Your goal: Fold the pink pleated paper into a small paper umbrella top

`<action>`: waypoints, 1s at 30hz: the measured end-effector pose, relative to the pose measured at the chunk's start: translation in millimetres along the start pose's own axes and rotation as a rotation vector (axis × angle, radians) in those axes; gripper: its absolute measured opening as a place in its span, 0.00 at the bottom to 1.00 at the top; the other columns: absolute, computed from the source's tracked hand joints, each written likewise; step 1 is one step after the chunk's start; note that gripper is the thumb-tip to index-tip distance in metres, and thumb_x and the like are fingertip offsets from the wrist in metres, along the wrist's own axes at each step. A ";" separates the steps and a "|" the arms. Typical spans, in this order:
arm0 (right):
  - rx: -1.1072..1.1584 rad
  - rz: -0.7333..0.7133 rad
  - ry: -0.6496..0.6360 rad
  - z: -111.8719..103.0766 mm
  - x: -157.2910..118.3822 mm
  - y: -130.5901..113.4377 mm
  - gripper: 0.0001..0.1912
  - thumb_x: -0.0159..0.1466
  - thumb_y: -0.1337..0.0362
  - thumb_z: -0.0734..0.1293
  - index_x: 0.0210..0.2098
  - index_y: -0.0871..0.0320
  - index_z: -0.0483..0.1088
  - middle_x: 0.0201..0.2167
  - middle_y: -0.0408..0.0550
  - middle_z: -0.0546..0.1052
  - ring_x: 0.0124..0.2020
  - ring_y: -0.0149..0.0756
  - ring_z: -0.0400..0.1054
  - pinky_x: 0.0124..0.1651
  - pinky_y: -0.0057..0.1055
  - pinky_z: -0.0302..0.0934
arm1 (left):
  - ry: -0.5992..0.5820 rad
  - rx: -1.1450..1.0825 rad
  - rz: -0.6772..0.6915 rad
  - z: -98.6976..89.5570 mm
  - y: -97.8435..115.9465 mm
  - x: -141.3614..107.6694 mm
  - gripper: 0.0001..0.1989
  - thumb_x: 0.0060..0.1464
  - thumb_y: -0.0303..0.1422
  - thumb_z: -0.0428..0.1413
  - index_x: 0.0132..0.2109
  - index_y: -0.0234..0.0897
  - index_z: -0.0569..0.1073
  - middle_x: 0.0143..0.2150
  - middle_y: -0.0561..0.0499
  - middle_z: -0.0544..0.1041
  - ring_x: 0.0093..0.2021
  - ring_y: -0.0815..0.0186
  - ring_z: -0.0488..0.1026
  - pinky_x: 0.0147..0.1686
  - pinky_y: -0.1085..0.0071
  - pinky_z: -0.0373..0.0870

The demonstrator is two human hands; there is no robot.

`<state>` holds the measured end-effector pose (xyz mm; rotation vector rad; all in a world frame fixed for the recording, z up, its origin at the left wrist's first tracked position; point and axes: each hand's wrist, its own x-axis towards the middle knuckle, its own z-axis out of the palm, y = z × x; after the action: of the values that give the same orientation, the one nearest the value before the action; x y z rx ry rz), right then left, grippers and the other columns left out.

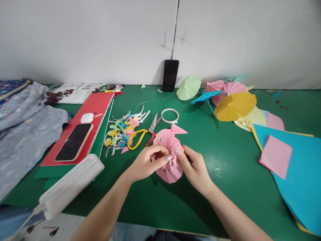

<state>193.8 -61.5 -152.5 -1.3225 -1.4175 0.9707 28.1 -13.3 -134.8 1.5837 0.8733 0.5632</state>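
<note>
Working over the smooth green counter [235, 157], you have the pink disc [171, 174] between your hands, a little below the middle of view. It is thin paper, creased into radiating pleats and slit near its centre, with a scalloped rim. Your left hand [145, 163] reaches in from 9 o'clock, thumb and forefinger pinching the paper near the slits. Your right hand [197, 167] nips a fold from 3 o'clock; its other fingers curl behind, partly hidden.

At the disc's 12 o'clock lies a tapering pink wedge [178, 129]; you cannot tell whether they touch. Beyond it sits a thin, shiny ring [171, 121]. Steel-bladed scissors [151, 128] with plastic-looking loops lie towards 11 o'clock, and curly, ragged paper scraps [124, 132] heap at 10. Ribbed, shallow-coned parasols [235, 106] cluster around 2 o'clock, and flat blue paper [301, 180] spreads at 3.
</note>
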 end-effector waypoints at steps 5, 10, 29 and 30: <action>-0.002 -0.004 0.001 0.2 -0.2 -1.0 0.20 0.67 0.55 0.57 0.21 0.56 0.55 0.18 0.37 0.55 0.20 0.28 0.47 0.23 0.27 0.46 | -0.023 -0.004 -0.010 -0.2 1.8 -0.6 0.10 0.56 0.36 0.54 0.30 0.36 0.68 0.26 0.54 0.67 0.28 0.70 0.62 0.29 0.73 0.61; 0.003 -0.002 0.004 -0.6 0.7 -2.4 0.20 0.67 0.54 0.57 0.21 0.56 0.56 0.17 0.37 0.56 0.19 0.28 0.48 0.22 0.27 0.46 | -0.057 -0.022 -0.015 1.5 1.2 -0.7 0.09 0.57 0.36 0.53 0.32 0.36 0.70 0.28 0.53 0.68 0.29 0.69 0.63 0.30 0.72 0.62; -0.040 -0.050 -0.008 -0.6 -0.3 -1.9 0.18 0.68 0.58 0.57 0.22 0.56 0.56 0.17 0.37 0.56 0.19 0.27 0.49 0.22 0.26 0.46 | -0.126 -0.077 -0.025 3.3 0.3 -0.3 0.11 0.60 0.34 0.51 0.29 0.36 0.68 0.26 0.55 0.67 0.28 0.71 0.64 0.30 0.75 0.62; -0.046 -0.057 -0.007 -0.4 -0.1 -1.8 0.18 0.68 0.59 0.57 0.22 0.56 0.56 0.17 0.37 0.56 0.19 0.27 0.49 0.22 0.26 0.46 | -0.127 -0.077 -0.025 3.4 0.3 -0.3 0.11 0.59 0.34 0.51 0.29 0.36 0.68 0.26 0.55 0.68 0.28 0.72 0.64 0.30 0.75 0.62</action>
<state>193.7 -61.8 -150.7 -1.3069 -1.4827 0.9105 30.5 -15.6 -135.2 1.5196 0.7664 0.4678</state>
